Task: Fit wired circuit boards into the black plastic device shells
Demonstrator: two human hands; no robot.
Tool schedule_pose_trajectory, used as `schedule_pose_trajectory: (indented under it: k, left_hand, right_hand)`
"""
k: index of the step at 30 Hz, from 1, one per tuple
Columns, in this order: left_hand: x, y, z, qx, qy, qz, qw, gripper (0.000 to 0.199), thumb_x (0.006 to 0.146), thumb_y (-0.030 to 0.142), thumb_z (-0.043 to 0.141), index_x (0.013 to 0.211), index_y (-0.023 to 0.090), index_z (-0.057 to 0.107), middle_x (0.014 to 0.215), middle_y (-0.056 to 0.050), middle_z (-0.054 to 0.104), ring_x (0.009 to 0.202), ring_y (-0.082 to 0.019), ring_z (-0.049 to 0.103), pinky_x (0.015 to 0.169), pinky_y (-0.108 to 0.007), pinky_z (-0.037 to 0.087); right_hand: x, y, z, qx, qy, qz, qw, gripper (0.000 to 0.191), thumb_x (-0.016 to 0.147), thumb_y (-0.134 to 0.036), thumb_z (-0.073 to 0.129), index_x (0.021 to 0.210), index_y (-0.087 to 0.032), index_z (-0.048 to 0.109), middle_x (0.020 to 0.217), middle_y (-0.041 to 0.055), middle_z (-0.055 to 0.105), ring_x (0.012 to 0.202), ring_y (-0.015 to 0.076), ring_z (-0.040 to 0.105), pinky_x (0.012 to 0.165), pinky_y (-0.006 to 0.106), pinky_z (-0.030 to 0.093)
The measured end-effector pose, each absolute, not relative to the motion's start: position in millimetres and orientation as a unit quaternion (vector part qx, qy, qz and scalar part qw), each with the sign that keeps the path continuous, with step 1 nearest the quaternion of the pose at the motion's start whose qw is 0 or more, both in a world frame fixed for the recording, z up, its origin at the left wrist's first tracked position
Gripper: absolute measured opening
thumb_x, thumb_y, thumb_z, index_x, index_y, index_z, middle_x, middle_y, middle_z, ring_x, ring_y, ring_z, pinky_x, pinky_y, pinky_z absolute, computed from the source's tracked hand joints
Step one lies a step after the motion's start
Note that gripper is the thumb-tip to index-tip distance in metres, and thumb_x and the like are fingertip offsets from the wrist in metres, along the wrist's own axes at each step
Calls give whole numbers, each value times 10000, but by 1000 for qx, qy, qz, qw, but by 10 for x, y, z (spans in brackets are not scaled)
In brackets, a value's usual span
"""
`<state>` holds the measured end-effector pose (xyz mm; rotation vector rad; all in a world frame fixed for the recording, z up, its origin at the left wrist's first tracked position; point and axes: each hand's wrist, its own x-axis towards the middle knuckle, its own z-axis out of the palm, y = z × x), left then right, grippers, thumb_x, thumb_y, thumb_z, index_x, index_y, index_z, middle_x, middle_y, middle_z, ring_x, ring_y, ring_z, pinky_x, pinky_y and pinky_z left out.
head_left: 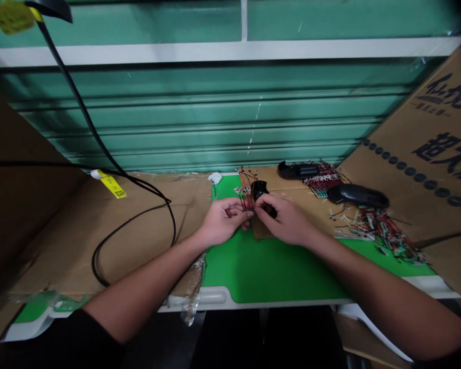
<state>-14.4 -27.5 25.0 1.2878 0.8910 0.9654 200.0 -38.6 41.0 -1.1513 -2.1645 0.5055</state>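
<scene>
My left hand (226,218) is closed in a pinch on a small bundle of red and black wires (247,197) at the middle of the green tabletop (280,271). Close against it on the right, my right hand (280,215) also pinches at the lower end of these wires; its fingertips hide what exactly they hold. Just behind the fingers lies a black plastic part (258,188), partly covered by my right hand. Small connectors show at the wires' upper ends.
Black housings (359,196) and piles of wired parts (392,233) lie on cardboard (322,215) at the right. A black cable (134,179) loops over the left cardboard. Tall cardboard walls (438,154) flank the table; green panels (215,113) stand behind.
</scene>
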Motion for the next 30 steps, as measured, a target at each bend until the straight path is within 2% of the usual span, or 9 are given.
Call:
schedule_pose_trajectory:
  k: [11,16,21,30]
  left_hand:
    - [-120,-289,237,506,395,442,626,488,580,318,1068,863,134,716,721,-44,773,565,-168,741,555,-248,611]
    - [-103,-306,263,489,406,460,620,485,547,294,1072,843,127,726,691,-44,765,528,-163,725,517,-238,598]
    - [-79,-329,267,480,419,480,602,474,521,282,1068,813,131,726,664,-35,745,507,-159,706,493,-237,587]
    - [-68,-359,184,527,427,500,538,398,599,316,1022,791,150,716,659,-6,706,518,-120,656,505,-229,567]
  right_hand:
    - [1978,-383,318,-421,-804,212,362,102,971,-207,597,871,-225,598,763,-7,635,740,190,569,726,330,374]
    - [1967,-388,272,-428,-774,276,376,108,978,-226,623,870,-227,611,761,-15,630,703,170,562,655,302,383]
    - [1939,-404,261,-445,-761,277,384,85,952,-210,638,869,-225,628,750,-18,627,685,164,560,628,294,381]
    - [1893,-410,256,-446,-761,252,398,82,913,-185,640,842,-221,616,730,-31,620,670,152,556,646,295,390]
